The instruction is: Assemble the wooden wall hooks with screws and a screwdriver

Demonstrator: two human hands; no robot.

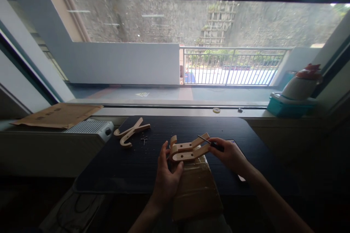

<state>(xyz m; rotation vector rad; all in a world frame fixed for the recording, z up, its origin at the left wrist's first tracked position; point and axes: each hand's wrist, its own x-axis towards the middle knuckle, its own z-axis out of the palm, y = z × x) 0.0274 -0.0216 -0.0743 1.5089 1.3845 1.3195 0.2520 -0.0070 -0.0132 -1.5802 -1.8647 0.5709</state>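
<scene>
Two pale wooden hooks (188, 156) lie side by side on a board wrapped in brown tape (195, 189). Screw holes show along their flat middles, and their curved ends face left. My left hand (166, 178) is closed around the curved ends, thumb at the near side and fingers at the far side. In my right hand (228, 153) is a thin screwdriver (204, 139) with a dark handle, its shaft pointing up and left over the hooks' raised right ends. The fingertips of that hand are at those ends; whether they press on the wood I cannot tell.
Two more wooden hooks (132, 131) lie crossed on the dark table (115, 171), near several loose screws (144, 139). A phone (241, 177) is partly behind my right forearm. On the sill stand a tape roll (216, 110) and a teal box (281, 105). A brown envelope (58, 114) lies left.
</scene>
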